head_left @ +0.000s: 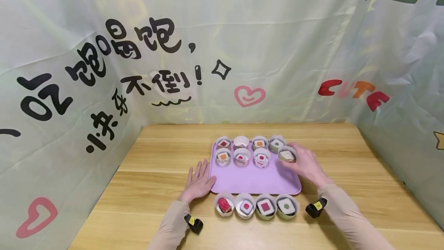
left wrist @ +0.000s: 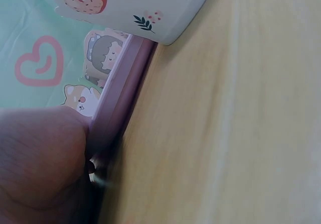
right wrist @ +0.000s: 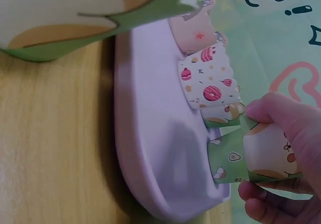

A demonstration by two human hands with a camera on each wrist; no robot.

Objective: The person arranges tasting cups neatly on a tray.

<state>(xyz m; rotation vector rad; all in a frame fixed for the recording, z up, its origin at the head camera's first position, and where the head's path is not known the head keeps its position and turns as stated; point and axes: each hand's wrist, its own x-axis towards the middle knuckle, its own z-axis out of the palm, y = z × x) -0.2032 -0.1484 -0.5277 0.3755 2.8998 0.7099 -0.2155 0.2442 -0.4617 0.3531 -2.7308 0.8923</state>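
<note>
Twelve paper cups (head_left: 266, 217) are counted. One, a green-patterned cup (right wrist: 225, 158), is in the right hand (head_left: 306, 163): thumb and fingers pinch it from opposite sides at the right end of the lilac tray (head_left: 254, 182). It contains a pale piece (head_left: 287, 154). Whether its base touches the tray cannot be determined.

The left hand (head_left: 198, 182) lies palm down on the worktop (head_left: 138, 192) at the tray's left side, fingers spread wide and gripping nothing, thumb against the tray's edge.

On the tray stand a far row (head_left: 241, 141) of four cups and a nearer row (head_left: 261, 164) of three, the held cup being at the right of the latter. Contents of the second far cup from the left are unclear.

Just in front of the tray, a line of four cups (head_left: 224, 196) stands on the worktop. Contents, left to right: a red piece (head_left: 224, 205), a red-centred piece (head_left: 246, 206), a purple-centred piece (head_left: 265, 207), a green-centred piece (head_left: 286, 206).

Behind hangs a pale cloth (head_left: 284, 49) with dark lettering (head_left: 123, 45).
</note>
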